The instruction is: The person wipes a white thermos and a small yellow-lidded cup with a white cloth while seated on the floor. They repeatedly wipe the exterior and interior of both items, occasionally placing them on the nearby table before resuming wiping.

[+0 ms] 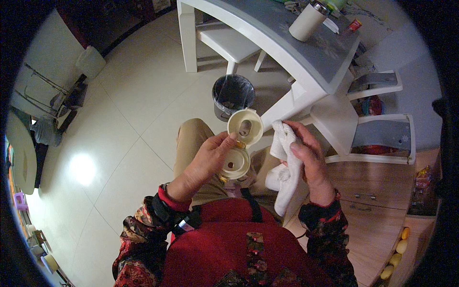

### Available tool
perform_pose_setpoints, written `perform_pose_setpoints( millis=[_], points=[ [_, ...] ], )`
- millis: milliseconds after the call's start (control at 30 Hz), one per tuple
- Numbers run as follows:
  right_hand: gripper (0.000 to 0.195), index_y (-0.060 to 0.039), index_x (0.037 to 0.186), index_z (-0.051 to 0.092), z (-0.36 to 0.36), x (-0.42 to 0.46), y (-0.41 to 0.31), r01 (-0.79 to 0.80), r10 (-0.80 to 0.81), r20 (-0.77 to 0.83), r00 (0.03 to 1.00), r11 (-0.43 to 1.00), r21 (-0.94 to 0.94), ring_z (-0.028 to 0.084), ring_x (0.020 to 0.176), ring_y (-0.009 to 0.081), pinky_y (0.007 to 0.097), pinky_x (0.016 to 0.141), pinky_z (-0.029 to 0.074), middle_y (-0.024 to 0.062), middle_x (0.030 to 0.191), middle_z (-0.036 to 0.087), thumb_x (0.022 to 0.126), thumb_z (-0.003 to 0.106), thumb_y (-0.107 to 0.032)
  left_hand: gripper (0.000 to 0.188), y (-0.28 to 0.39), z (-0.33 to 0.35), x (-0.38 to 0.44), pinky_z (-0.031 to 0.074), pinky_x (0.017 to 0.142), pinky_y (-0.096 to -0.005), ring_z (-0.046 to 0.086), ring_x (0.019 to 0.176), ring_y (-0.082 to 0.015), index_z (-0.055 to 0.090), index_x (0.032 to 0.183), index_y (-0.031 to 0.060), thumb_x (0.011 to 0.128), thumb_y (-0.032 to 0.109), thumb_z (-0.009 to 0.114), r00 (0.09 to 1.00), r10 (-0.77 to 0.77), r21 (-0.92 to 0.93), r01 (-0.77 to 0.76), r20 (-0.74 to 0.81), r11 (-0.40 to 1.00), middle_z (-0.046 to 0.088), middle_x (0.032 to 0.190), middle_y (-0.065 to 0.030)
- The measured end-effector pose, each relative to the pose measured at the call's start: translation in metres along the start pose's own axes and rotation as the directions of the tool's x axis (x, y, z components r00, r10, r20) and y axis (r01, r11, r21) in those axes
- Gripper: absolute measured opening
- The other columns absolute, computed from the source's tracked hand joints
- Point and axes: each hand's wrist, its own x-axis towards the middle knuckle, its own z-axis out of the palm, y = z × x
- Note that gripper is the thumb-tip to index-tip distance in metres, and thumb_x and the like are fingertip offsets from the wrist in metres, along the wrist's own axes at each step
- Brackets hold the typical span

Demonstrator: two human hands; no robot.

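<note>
My left hand grips a cream plastic flip-top bottle lid with the thumb at its yellow hinge. The round cap is swung up and shows a grey oval piece inside. A small dark hole shows in the lower part. Whether a bottle body hangs below, I cannot tell. To the right, my right hand holds a bunched white cloth, one end of which hangs down. Cloth and lid are apart, both above my lap.
A lined trash bin stands on the tiled floor before my knees. Beyond it is a white table bearing a white tumbler. Chairs and a wooden drawer cabinet are at the right.
</note>
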Motion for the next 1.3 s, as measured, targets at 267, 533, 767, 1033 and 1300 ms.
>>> perform_pose_setpoints(
  millis=[267,533,767,1033,1300],
  points=[
    [0.034,-0.0048,0.115,0.054,0.039,0.011,-0.015,0.292,-0.275,0.139,0.951,0.663,-0.69,0.058,0.087,0.0332,0.0362,0.072,0.048,0.018,0.101,0.054,0.081,0.056,-0.007,0.02,-0.007,0.003,0.001,0.045,0.062,-0.0366,0.058,0.069,-0.0283,0.053,0.089,0.0001,0.09,0.019,0.049,0.957,0.289,0.454,-0.26,0.006,0.852,0.057,0.073,-0.0175],
    [0.021,-0.0009,0.092,0.061,0.056,0.025,0.011,0.358,-0.328,0.268,0.906,0.256,-0.898,0.053,0.088,0.0303,0.037,0.072,0.048,0.0149,0.094,0.048,0.071,0.061,-0.003,0.017,-0.012,0.011,0.003,0.044,0.062,-0.0423,0.054,0.07,-0.0404,0.05,0.08,-0.0017,0.086,0.014,0.053,0.906,0.422,0.495,-0.387,0.046,0.778,0.054,0.072,-0.0228],
    [0.02,-0.0029,0.089,0.062,0.044,0.03,0.017,0.518,-0.35,0.408,0.843,0.324,-0.792,0.052,0.089,0.0318,0.0394,0.076,0.047,0.015,0.097,0.049,0.069,0.06,-0.001,0.021,-0.014,0.009,0.002,0.044,0.058,-0.0385,0.054,0.061,-0.0304,0.052,0.081,-0.002,0.088,0.017,0.052,0.948,0.314,0.444,-0.305,0.056,0.842,0.054,0.067,-0.0192],
    [0.025,-0.0075,0.092,0.062,0.027,0.026,0.018,0.54,-0.438,0.343,0.831,0.487,-0.686,0.053,0.095,0.0328,0.0394,0.079,0.047,0.0146,0.099,0.052,0.068,0.063,-0.002,0.024,-0.01,0.004,0.005,0.043,0.061,-0.0277,0.05,0.07,-0.0107,0.055,0.093,0.0003,0.093,0.022,0.047,0.984,0.132,0.308,-0.164,0.122,0.937,0.057,0.077,-0.0057],
    [0.025,-0.0038,0.102,0.061,0.014,0.018,-0.001,0.33,-0.497,-0.087,0.863,0.687,-0.648,0.056,0.093,0.0232,0.0314,0.084,0.043,0.0107,0.101,0.056,0.077,0.057,0.0,0.028,-0.015,0.0,0.008,0.045,0.06,-0.0285,0.051,0.067,-0.0094,0.056,0.095,0.0003,0.094,0.027,0.047,0.974,0.221,0.174,-0.226,0.046,0.958,0.055,0.071,-0.005]
  ],
)
